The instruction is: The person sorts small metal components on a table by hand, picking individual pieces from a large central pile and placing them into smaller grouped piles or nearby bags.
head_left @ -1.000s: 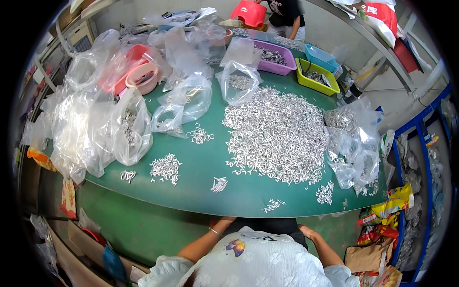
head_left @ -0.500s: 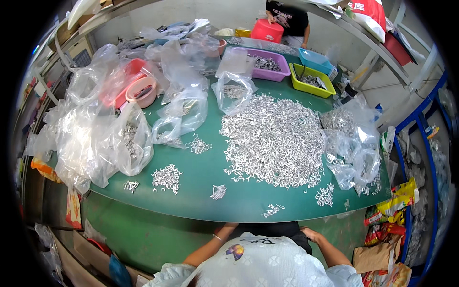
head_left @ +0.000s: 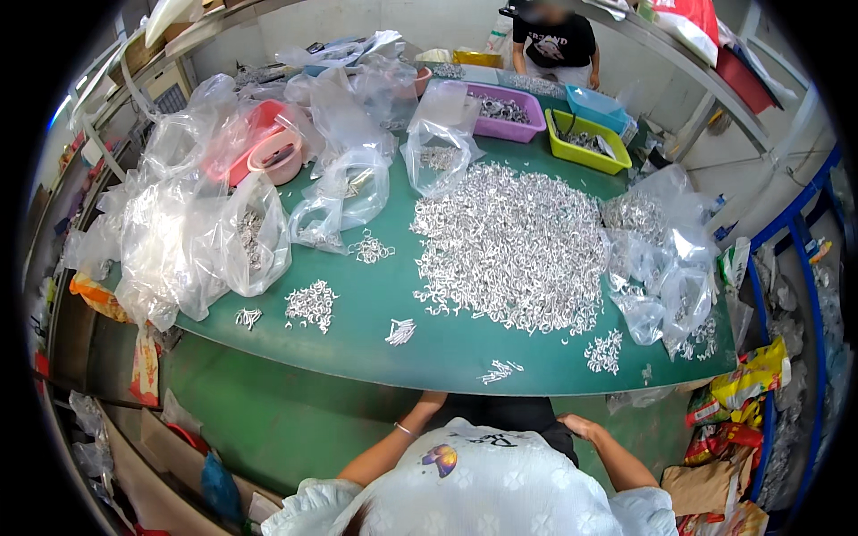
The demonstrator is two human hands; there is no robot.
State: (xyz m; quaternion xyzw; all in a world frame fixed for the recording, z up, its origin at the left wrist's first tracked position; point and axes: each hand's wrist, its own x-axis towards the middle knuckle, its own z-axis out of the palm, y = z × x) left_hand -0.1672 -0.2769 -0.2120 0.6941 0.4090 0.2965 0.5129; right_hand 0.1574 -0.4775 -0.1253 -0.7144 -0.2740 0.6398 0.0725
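Observation:
My left hand (head_left: 433, 402) is at the front edge of the green table (head_left: 357, 366), by my dark trousers. The table edge hides its fingers. My right hand (head_left: 581, 425) rests against the right side of my trousers, its fingers too small and partly hidden to read. Neither hand touches the metal pieces. Nearest them lie a small pile of thin silvery pins (head_left: 500, 371), a bunch of similar pins (head_left: 400, 332) and a small heap of curved silvery pieces (head_left: 603, 352). Behind these spreads a large pile of curved silvery pieces (head_left: 509, 250).
Clear plastic bags (head_left: 170, 250) crowd the left; more bags (head_left: 666, 268) with metal parts lie right. A purple basin (head_left: 508, 127) and a yellow-green basin (head_left: 585, 161) stand behind. A co-worker (head_left: 559, 45) is across the table. Blue shelving (head_left: 809, 268) stands right.
The view has tilted, so the table's near edge sits higher. The co-worker's red tub is out of sight, and the co-worker appears farther right. My hands stay by my lap.

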